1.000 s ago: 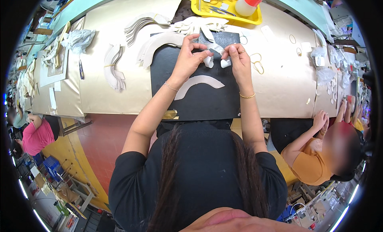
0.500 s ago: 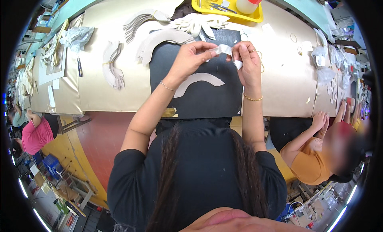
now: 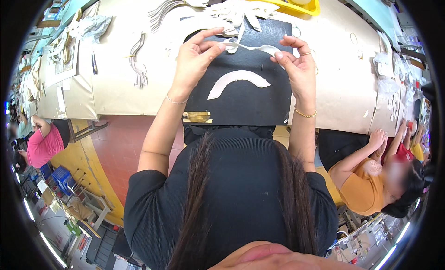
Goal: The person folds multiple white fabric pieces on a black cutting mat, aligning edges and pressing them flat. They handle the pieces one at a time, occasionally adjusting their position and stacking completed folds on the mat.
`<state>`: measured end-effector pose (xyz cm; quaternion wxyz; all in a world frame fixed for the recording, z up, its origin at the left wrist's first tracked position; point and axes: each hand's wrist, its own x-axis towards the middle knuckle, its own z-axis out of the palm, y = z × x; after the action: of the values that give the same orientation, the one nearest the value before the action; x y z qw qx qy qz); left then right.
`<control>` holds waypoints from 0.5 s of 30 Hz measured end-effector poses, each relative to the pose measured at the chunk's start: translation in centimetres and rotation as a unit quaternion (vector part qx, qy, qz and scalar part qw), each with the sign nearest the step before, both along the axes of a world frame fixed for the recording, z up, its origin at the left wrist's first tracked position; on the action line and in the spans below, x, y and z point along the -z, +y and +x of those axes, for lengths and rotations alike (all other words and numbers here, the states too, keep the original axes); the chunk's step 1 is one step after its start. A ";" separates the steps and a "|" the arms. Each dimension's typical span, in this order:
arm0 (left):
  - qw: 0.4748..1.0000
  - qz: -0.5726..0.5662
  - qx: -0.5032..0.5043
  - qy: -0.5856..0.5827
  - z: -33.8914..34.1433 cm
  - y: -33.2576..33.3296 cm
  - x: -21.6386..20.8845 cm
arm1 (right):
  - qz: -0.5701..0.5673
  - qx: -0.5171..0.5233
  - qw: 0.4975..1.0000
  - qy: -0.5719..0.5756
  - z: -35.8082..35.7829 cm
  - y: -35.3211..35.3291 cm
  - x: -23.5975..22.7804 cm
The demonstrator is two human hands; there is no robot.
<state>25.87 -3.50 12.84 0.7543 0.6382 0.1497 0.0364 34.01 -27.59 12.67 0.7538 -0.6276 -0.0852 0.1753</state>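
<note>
So the pale strip (image 3: 252, 48) is strung between both hands, at about 12 o'clock from the arched piece (image 3: 238, 80) lying on the black board (image 3: 250, 112). The left grip (image 3: 197, 56), around 10 o'clock from that arch, is pinched closed thumb-to-finger on one end. The right grip (image 3: 296, 61), around 2 o'clock, has its thumb on the other end, top finger lifted off; can't really see how much it's got underneath. That's the side I'd worry about: with so little visibly held, a sharp tug could slip it loose. The strip also looks twisted edge-on near the left end, so pulling it tight without untwisting first might crease it, and too much pull could stretch something that thin. Also, a tail from the pale pile (image 3: 245, 10) further up at 12 o'clock comes down right by it (touching? can't tell), so it might snag and drag.
</note>
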 end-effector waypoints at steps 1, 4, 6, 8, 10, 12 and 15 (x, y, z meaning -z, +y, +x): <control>1.000 -0.012 -0.003 -0.006 -0.2 0.2 0.0 | 0.005 0.004 1.000 -0.003 0.0 -0.1 -0.1; 0.998 -0.048 -0.008 -0.026 -0.6 0.5 0.1 | 0.014 0.020 1.000 -0.004 0.2 -0.5 -0.4; 0.996 -0.075 -0.006 -0.038 -0.9 0.4 0.2 | 0.048 0.014 0.999 0.018 0.2 -0.7 -0.7; 0.996 -0.083 -0.011 -0.021 -1.3 0.1 0.2 | 0.072 0.007 0.997 0.033 0.1 -0.8 -1.1; 0.995 -0.099 -0.016 -0.021 -1.7 -0.2 0.2 | 0.086 -0.004 0.996 0.036 -0.2 -1.0 -1.7; 0.991 -0.124 -0.019 -0.041 -2.1 -0.4 0.1 | 0.109 -0.021 0.994 0.010 -0.5 -1.0 -2.3; 0.994 -0.093 -0.028 -0.048 -2.5 -0.6 -0.4 | 0.127 -0.039 0.991 -0.021 -0.9 -1.0 -3.0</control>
<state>23.37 -4.12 13.23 0.8156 0.5581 0.1340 0.0735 33.10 -28.60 15.71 0.8177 -0.5269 -0.1470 0.1792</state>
